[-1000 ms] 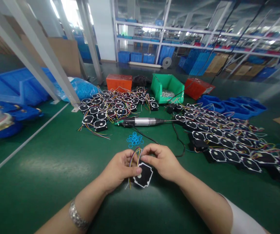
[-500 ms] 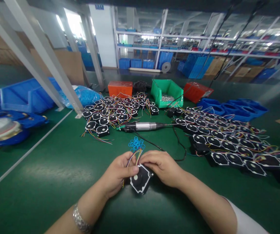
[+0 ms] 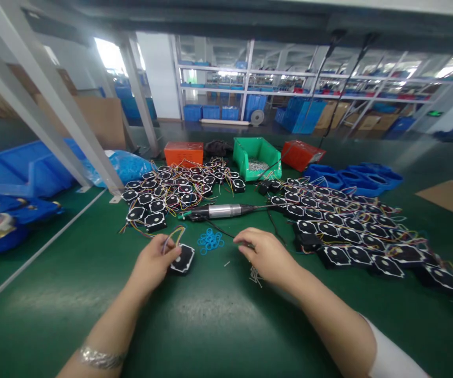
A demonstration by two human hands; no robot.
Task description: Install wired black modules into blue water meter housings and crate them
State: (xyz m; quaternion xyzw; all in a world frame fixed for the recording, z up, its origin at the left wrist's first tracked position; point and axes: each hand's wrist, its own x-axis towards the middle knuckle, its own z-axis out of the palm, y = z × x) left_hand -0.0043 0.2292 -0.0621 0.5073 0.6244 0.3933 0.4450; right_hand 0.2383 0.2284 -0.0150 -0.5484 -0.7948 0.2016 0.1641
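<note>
My left hand (image 3: 153,265) is closed on a square black motor (image 3: 183,259) with a white-edged face and a loop of coloured wires, held just above the green table. My right hand (image 3: 268,254) hovers palm down to the right, its fingers bent and thumb apart from the fingertips; nothing shows between them. Several small screws (image 3: 255,276) are under its palm edge, partly hidden. One more screw (image 3: 227,263) lies by itself left of that hand. Between and beyond both hands is a small pile of blue rings (image 3: 210,241).
An electric screwdriver (image 3: 220,211) with a cable lies crosswise beyond the rings. Wired motors crowd the back left (image 3: 186,189) and stand in rows at right (image 3: 348,234). Behind are a green bin (image 3: 242,163) of small metal parts and orange boxes (image 3: 184,154). A metal post (image 3: 64,100) rises at left.
My left hand has moved left and away from me with the motor. My right hand has come off the motor, and screws now show on the table beneath and beside it.
</note>
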